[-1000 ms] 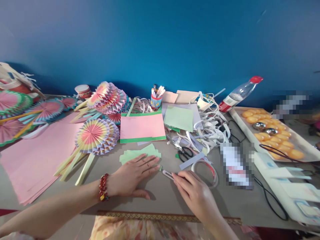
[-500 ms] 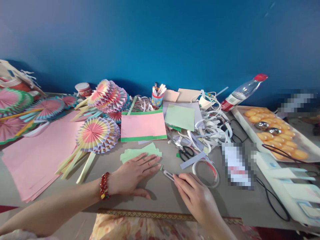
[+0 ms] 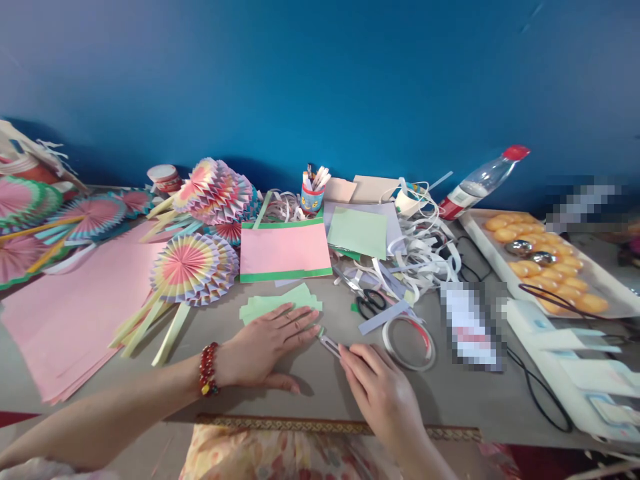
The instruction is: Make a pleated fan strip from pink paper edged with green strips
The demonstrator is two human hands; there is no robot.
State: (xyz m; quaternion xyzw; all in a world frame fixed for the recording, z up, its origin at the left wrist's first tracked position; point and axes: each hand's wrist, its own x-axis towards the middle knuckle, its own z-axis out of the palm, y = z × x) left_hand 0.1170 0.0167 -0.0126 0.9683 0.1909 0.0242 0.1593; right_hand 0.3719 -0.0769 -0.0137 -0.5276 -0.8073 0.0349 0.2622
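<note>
My left hand (image 3: 273, 343) lies flat with its fingers stretched out over the near edge of several light green paper pieces (image 3: 280, 303). A red bead bracelet (image 3: 209, 369) circles its wrist. In my right hand (image 3: 383, 387) is a slim white utility knife (image 3: 331, 346), held like a pen and tilted toward the left fingertips. The knife's tip sits close to the ends of the left fingers; a small green bit shows there, and I cannot tell whether it touches the paper. Beyond the green pieces lies a pink sheet with green borders (image 3: 285, 249).
Right of centre lie black-handled scissors (image 3: 371, 303), a roll of tape (image 3: 409, 342) and curled paper strips (image 3: 430, 247). Folded paper rosettes (image 3: 195, 267) and pink sheets (image 3: 85, 307) cover the left. A plastic bottle (image 3: 485, 183) leans beside a white tray (image 3: 615, 283). A white power strip (image 3: 550, 360) stands right.
My right hand and the knife have shifted slightly left, nearer the left fingertips. The left hand stays flat on the green paper. The whole view has moved a little.
</note>
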